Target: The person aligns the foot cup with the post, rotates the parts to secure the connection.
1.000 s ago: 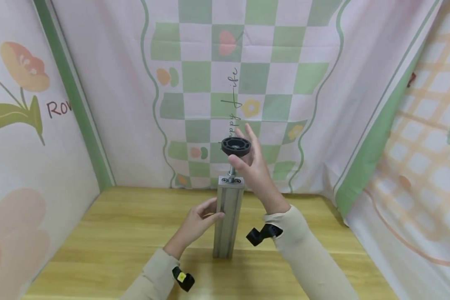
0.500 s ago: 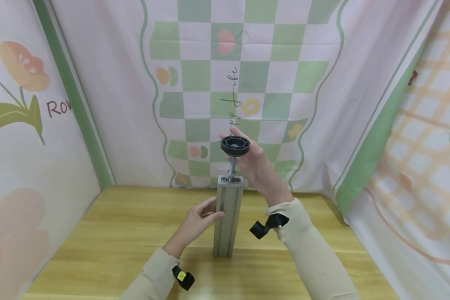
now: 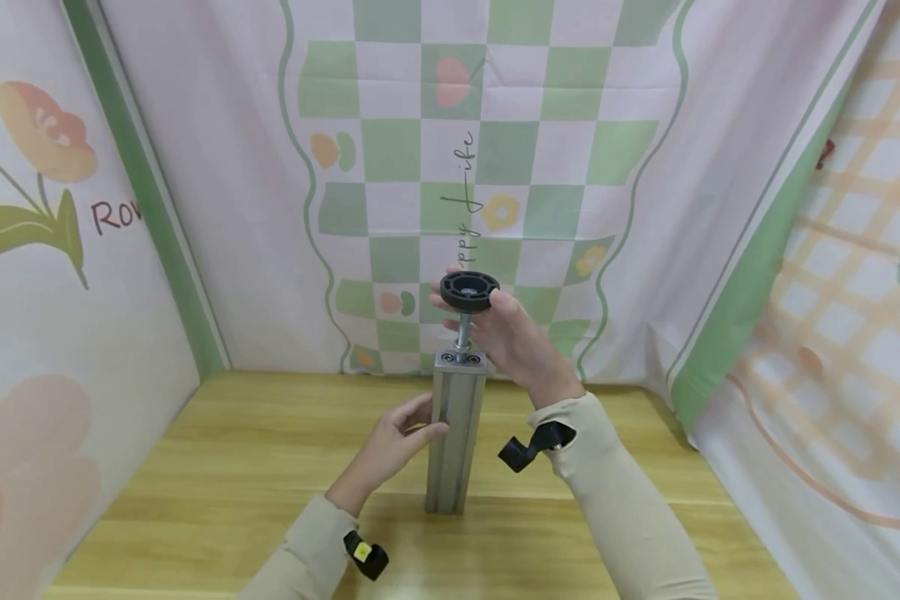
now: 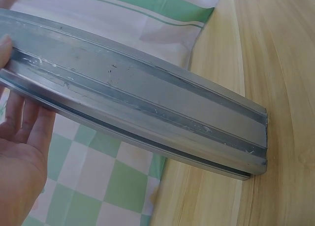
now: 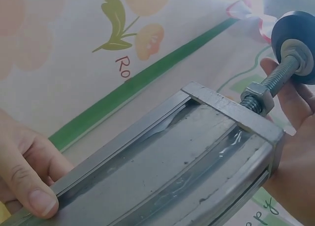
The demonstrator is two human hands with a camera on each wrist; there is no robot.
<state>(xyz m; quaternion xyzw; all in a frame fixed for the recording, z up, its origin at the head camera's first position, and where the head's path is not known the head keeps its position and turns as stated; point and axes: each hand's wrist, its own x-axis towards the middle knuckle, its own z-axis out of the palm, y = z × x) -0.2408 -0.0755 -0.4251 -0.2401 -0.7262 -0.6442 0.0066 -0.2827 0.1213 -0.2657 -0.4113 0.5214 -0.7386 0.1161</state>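
At the top of the metal post (image 3: 453, 442), the right hand's (image 3: 523, 343) fingers are curving behind the black foot (image 3: 465, 307) while the thumb is resting on its rim; how firmly they are pressing, I cannot tell. Lower down, the left hand (image 3: 388, 447) is grasping the post, thumb in front, fingers wrapping behind. Under the foot, the threaded rod (image 5: 280, 74) is carrying 1 nut (image 5: 258, 98), which is sitting just off the end plate (image 5: 234, 113). The post is standing upright on the tabletop (image 3: 270, 450).

Risks (judged): the narrow base is probably inviting tipping, should the right hand be pushing the high foot sideways; a slackening left grip would be letting the post twist; fingertips could be slipping off the rim.

Edges and room: tabletop is extending left and right of the base; the checked curtain (image 3: 390, 150) is hanging along the back edge, behind the right hand, the gap hard to judge.
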